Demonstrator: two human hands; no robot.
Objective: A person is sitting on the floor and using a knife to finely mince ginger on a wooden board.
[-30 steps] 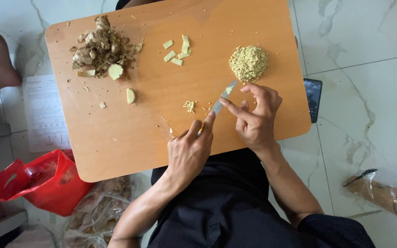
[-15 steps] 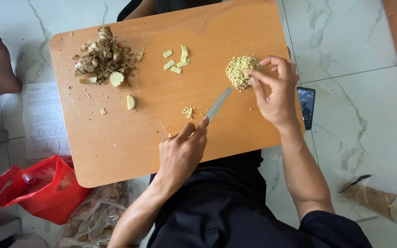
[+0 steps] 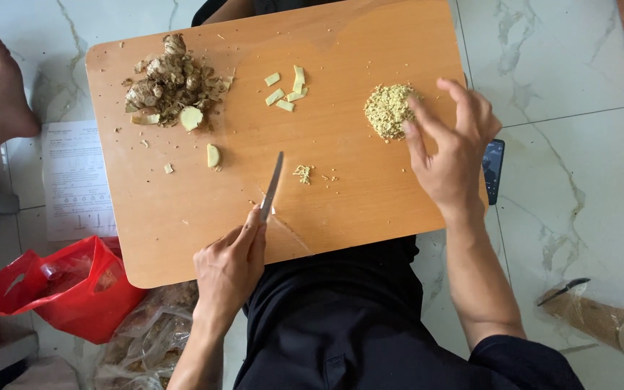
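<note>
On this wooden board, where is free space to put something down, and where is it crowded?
The wooden board is bare at its near left corner, below the lone slice, and along the far edge above the cut sticks. The root pile crowds the far left; the right hand and minced heap fill the right.

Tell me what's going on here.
A person sits at a wooden board cutting ginger. The left hand holds a knife, its blade lying on the board. The right hand is open at a minced pile. A few strips lie mid-board; whole root and peels sit at the far left corner.
</note>
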